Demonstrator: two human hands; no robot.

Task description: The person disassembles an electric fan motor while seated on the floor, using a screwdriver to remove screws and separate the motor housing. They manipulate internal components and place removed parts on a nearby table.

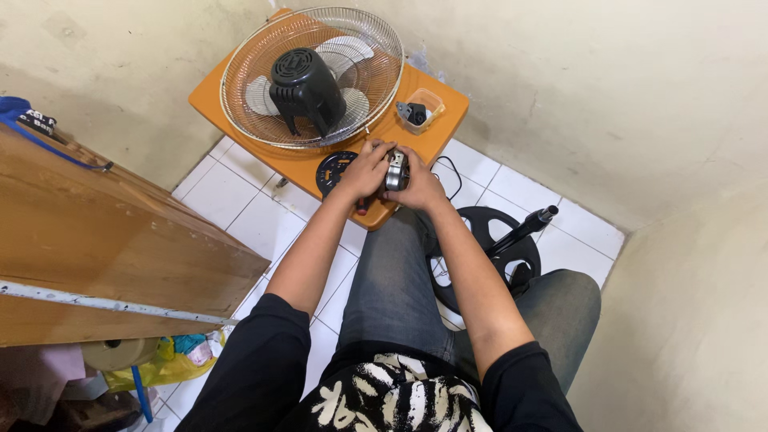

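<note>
Silvery fan motor (pixel 397 170) sits at the orange table's (pixel 240 112) near edge, gripped between left hand (pixel 366 170) and right hand (pixel 419 186); dismantling seems underway; turning it over needs firm grip.

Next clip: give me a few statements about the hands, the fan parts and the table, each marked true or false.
1. Both hands hold a small metal motor. True: left hand and right hand grip the motor.
2. The fan grille hangs on the wall. False: the grille lies on the orange table.
3. A black motor cover sits on the grille. True: cover.
4. The small tray is on the floor. False: the tray is on the table.
5. The fan base lies on the tiled floor. True: base.
</note>
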